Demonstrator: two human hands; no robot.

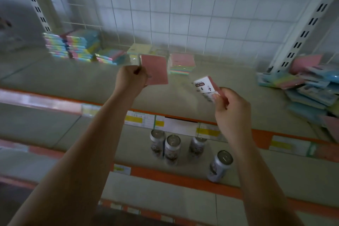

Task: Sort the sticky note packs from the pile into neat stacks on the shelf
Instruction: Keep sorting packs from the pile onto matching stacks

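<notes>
Head view takes in the shelf, its bare board running from a wire-grid back panel to an orange front edge, with the work judged to be perhaps half done. At the back left stands the tall stack of pastel sticky note packs, seemingly two columns side by side, with a low stack just beside it, then a yellow stack and a pink-topped stack: four sorted groups, though blur makes pack counts inside each impossible. On the far right the unsorted pile lies jumbled and overlapping, still large, so a good deal of sorting is left. On the lower shelf stand four cans, three close together and one apart to the right. Two packs are in transit, both off the board. The left hand is curled tight around the edge of a pink pack, held up just in front of the yellow stack. The right hand pinches a labelled pack by its lower corner, tilted, between the stacks and the pile
</notes>
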